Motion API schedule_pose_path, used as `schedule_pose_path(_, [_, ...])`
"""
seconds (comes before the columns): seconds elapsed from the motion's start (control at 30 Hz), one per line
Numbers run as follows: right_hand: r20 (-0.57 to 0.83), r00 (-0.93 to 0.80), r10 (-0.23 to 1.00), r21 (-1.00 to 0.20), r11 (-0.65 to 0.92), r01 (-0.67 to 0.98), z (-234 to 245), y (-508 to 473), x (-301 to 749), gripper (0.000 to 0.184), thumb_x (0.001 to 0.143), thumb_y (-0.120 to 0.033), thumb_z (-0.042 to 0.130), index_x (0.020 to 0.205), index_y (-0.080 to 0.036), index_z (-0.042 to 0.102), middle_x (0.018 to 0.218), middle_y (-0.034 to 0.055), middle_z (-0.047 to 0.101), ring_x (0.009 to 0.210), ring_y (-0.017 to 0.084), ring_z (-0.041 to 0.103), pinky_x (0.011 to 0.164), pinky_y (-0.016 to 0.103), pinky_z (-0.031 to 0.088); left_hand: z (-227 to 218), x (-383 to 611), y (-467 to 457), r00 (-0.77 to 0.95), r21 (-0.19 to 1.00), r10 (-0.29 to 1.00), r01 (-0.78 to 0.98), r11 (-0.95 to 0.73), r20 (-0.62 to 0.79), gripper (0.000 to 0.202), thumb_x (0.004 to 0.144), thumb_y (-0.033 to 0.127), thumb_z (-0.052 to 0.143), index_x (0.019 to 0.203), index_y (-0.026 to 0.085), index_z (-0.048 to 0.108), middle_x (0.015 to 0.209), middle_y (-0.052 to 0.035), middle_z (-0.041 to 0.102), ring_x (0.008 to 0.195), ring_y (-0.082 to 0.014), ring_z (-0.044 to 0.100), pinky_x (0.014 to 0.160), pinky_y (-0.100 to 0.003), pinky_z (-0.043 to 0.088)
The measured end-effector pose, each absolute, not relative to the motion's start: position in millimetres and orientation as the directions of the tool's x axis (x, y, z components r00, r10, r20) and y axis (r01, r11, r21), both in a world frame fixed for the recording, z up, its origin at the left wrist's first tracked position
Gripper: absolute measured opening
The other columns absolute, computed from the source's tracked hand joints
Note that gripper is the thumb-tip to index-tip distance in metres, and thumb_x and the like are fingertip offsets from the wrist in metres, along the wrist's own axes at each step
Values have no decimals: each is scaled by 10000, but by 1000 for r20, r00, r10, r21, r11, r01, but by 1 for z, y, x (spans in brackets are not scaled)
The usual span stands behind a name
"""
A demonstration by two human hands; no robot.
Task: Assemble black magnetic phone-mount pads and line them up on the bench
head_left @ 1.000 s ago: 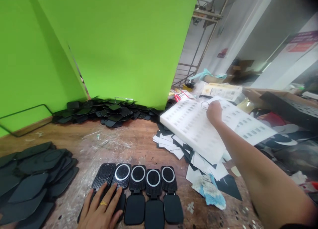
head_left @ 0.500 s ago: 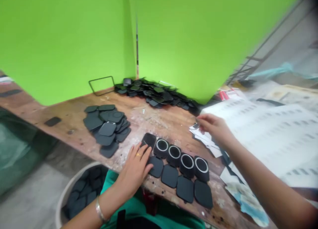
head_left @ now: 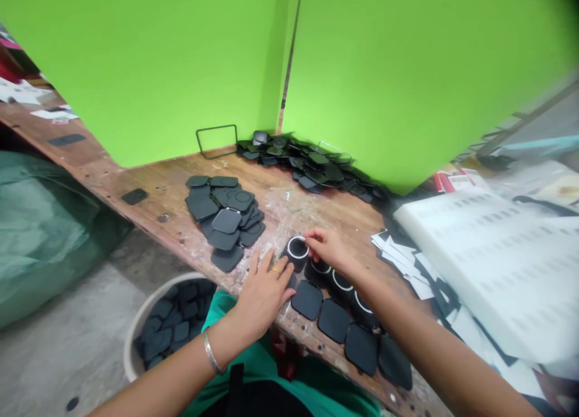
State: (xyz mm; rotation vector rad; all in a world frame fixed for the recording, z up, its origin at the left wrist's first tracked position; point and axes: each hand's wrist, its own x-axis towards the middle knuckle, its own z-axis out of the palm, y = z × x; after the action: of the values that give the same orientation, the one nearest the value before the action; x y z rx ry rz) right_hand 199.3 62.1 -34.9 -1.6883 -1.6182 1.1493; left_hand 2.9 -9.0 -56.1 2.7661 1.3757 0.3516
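My left hand [head_left: 265, 290] is spread, fingers parted, over the lower pad [head_left: 291, 282] of the end stand [head_left: 294, 263]. My right hand [head_left: 329, 248] is narrowed at the two o'clock edge of that stand's ring [head_left: 288, 247]; whether it grips, I cannot tell. A pile [head_left: 226, 221] lies at eleven o'clock from my left hand.

The flat panels [head_left: 307, 300] look matt plastic, the tabletop [head_left: 350, 219] scuffed wood, the bracelet [head_left: 210, 352] shiny metal.
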Motion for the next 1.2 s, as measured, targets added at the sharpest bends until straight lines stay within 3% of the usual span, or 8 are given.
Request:
schedule_pose_path(0.13, [-127,-120,985,-764,-20,645,-38,60,197,224,820,-125,486,670,-189,638,512,-13,584,479,156,574,510,247,442,-55,3,-9,590,136,789,779,-612,171,437,930,389,594,1312,179,589,1349,-95,606,1331,-375,442,1120,-609,300])
schedule_pose_path(0.23, [-17,-136,991,-699,85,710,-39,56,195,239,851,-120,503,712,-188,685,733,63,690,737,200,649,722,294,490,-54,2,-9,593,132,784,776,-617,181,444,936,390,585,1323,174,579,1355,-95,602,1339,-373,431,1124,-600,295])
schedule_pose_path(0.33, [57,-142,988,-649,145,747,-39,52,197,227,882,-127,506,821,-170,721,918,115,700,881,223,644,847,328,474,-55,2,-9,599,126,779,771,-624,186,445,940,393,577,1327,174,574,1356,-89,602,1341,-367,431,1134,-598,281])
schedule_pose_path(0.53, [185,-223,957,-454,285,844,-34,27,214,215,895,-106,507,951,-160,707,969,111,672,865,213,643,803,312,495,-57,3,-9,605,129,778,769,-626,173,437,942,383,576,1328,180,569,1363,-94,597,1342,-359,437,1140,-608,269])
schedule_pose_path(0.7, [309,-223,925,-450,348,822,-26,-20,238,160,914,-137,509,891,-181,662,862,73,651,800,203,639,726,309,505,-59,3,-8,600,127,774,768,-628,201,397,937,315,587,1307,171,584,1350,-105,608,1334,-361,448,1137,-619,273])
schedule_pose_path(0.83, [403,-85,911,-466,284,838,-23,-62,275,133,919,-170,534,879,-192,658,851,68,677,796,199,659,715,306,519,-65,2,-4,605,138,759,753,-643,240,428,918,279,609,1320,141,559,1346,-136,600,1314,-384,454,1107,-637,302])
schedule_pose_path(1.0, [433,153,888,-424,51,904,-34,-116,328,103,900,-211,567,868,-200,664,823,57,696,744,200,669,660,301,520,-69,-2,3,619,182,726,710,-680,300,458,930,287,573,1359,141,504,1338,-169,574,1307,-403,445,1072,-630,353])
schedule_pose_path(1.2, [435,259,862,-380,-85,921,-64,-165,347,150,910,-197,522,839,-184,653,793,63,693,737,201,657,668,307,511,-60,9,-2,662,286,643,577,-765,384,416,968,301,504,1357,155,486,1321,-173,524,1329,-372,414,1074,-598,393])
